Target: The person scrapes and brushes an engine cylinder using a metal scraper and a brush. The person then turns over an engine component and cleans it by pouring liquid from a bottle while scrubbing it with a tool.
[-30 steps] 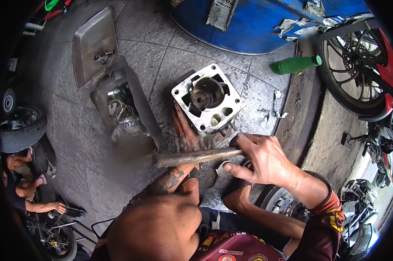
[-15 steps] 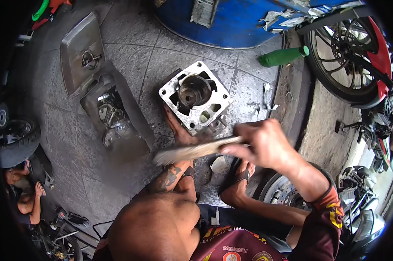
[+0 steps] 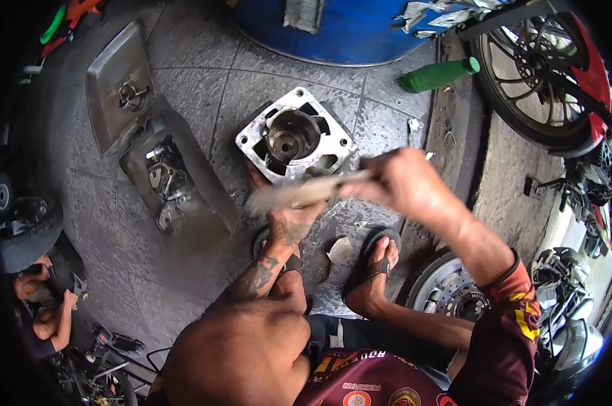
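Note:
An engine cylinder block (image 3: 332,138), with a pale square face and a dark round bore, is tilted up above the floor. My left hand (image 3: 298,218) grips its near left side; some fingers are hidden by the block and by a tool crossing in front. My right hand (image 3: 406,181) is closed around the dark end of that long, flat, pale-brown tool (image 3: 299,195). Motion blur hides whether it is a brush or a scraper. Its blurred length passes over my left hand, close to the block's near edge; contact cannot be made out.
An open metal case (image 3: 214,172) with metal parts inside lies at left. Behind are a blue drum (image 3: 340,44) and a green bottle (image 3: 438,76). Motorcycle wheels (image 3: 448,287) stand at right. Another person (image 3: 49,314) sits at far left.
My right hand has swung the tool away from my body, up toward the block's near edge. The view has shifted slightly, while my left hand still holds the block.

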